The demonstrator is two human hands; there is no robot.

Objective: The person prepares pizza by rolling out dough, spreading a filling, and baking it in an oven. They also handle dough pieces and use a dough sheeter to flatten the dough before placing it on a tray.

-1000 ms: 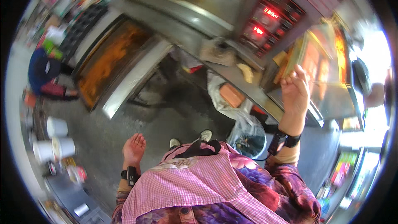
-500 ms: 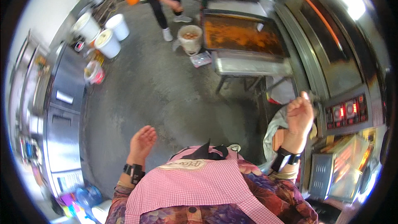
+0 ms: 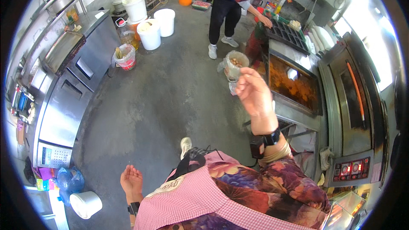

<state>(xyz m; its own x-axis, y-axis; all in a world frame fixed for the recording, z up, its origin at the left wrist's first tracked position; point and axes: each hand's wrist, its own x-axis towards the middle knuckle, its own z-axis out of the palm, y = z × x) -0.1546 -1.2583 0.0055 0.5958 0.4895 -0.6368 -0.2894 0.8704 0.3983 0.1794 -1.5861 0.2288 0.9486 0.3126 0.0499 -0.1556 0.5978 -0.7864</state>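
My right hand [image 3: 256, 96] is raised in mid-air in front of me, fingers loosely bent with nothing visible in them. Beyond it in the view are a small bucket of brown round items [image 3: 235, 61] and a large dark tray [image 3: 283, 89] with an orange-brown coated bottom, on a steel table [image 3: 306, 123] at my right. My left hand [image 3: 131, 179] hangs low beside my pink checked apron [image 3: 179, 204], fingers slightly curled and apart, holding nothing.
A co-worker [image 3: 226, 15] bends over black moulded trays [image 3: 285, 36] at the back. A steel oven [image 3: 347, 102] lines the right. Steel cabinets [image 3: 76, 102] run along the left, with several white buckets [image 3: 149, 38] behind and another white bucket [image 3: 85, 204] low left.
The view has swung from the oven panel towards the floor and back wall. My right hand has moved inward and forward; my left hand is lower. The co-worker now reaches to the black trays.
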